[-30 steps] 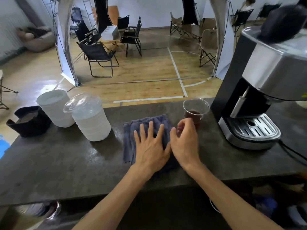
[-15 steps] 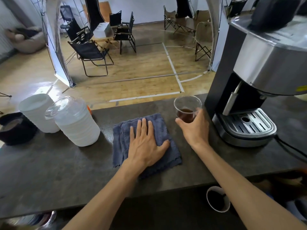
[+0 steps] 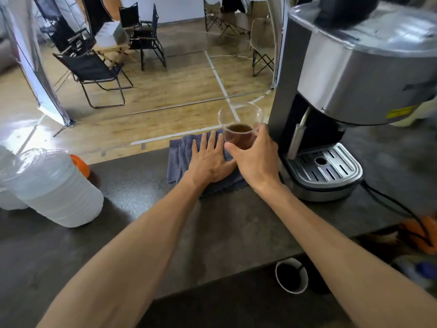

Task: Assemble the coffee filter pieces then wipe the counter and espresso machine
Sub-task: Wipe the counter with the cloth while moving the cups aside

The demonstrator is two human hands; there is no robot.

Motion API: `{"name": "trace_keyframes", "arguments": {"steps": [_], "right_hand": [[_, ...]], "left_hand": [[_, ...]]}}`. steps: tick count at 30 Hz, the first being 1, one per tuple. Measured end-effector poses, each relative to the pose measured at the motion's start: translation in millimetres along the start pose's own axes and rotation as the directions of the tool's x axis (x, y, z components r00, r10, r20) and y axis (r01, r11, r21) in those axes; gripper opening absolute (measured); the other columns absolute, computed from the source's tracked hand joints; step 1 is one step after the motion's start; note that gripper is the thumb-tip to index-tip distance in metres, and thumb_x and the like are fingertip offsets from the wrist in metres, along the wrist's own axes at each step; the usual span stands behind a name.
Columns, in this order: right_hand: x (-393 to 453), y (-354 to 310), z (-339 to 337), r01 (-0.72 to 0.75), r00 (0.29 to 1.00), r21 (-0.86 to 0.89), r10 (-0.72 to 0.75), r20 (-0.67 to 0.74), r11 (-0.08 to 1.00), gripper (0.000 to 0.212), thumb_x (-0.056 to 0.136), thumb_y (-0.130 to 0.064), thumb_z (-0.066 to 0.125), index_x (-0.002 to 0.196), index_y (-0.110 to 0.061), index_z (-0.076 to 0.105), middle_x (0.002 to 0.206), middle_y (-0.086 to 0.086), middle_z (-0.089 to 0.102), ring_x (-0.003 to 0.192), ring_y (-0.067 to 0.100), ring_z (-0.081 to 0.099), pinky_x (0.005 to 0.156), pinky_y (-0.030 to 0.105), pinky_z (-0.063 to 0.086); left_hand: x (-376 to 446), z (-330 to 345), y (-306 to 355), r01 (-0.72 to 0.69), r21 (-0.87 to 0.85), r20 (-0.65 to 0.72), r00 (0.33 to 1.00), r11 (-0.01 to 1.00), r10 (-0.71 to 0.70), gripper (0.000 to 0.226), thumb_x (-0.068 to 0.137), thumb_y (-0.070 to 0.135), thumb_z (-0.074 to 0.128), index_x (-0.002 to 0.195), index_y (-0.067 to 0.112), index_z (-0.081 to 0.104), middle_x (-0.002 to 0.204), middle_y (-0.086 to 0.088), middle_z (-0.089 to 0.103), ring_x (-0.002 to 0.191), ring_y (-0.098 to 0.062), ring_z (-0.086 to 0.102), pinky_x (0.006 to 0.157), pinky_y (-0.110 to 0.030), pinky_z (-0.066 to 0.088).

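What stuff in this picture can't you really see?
- Counter under the cloth: head view, hidden by the cloth and the left hand.
- Cup bottom: covered by the right hand.
- Coffee machine top: cut off by the frame edge, with a blurred dark thing in front.
- Lid stack: left side cut off.
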State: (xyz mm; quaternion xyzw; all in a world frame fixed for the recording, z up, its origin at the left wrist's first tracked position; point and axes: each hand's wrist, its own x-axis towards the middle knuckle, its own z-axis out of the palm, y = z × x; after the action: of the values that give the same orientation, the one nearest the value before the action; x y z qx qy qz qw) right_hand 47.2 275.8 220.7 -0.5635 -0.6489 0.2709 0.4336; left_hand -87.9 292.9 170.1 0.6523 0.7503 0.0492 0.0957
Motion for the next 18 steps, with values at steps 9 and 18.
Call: {"name": "trace_keyframes", "arguments": {"steps": [9, 18], "right_hand": [[-6, -15, -10, 0.064, 0.998, -0.020, -0.064, -0.009, 0.998, 0.064, 0.074, -0.044, 0.080, 0.124, -0.017, 0.049, 0.116, -0.003, 0.066, 0.107, 0.015, 0.063, 0.088, 0.023, 0.047], [-25, -16, -11, 0.036, 0.995, -0.055, -0.031, 0.092, 0.998, 0.059, 0.070, -0.045, 0.082, 0.112, -0.019, 0.050, 0.104, -0.005, 0.064, 0.099, 0.018, 0.064, 0.087, 0.037, 0.054]], "left_hand": [[-49, 5, 54, -0.233, -0.585, -0.100, 0.971, 0.777, 0.216, 0.085, 0.078, 0.039, 0.034, 0.149, -0.006, 0.026, 0.157, -0.027, 0.028, 0.147, -0.041, 0.024, 0.119, -0.053, 0.020], [-133, 27, 69, -0.328, -0.141, -0.145, 0.940, 0.934, 0.308, 0.071, 0.089, 0.057, 0.024, 0.155, 0.031, 0.022, 0.163, -0.001, 0.024, 0.152, -0.024, 0.010, 0.121, -0.056, 0.007]]}}
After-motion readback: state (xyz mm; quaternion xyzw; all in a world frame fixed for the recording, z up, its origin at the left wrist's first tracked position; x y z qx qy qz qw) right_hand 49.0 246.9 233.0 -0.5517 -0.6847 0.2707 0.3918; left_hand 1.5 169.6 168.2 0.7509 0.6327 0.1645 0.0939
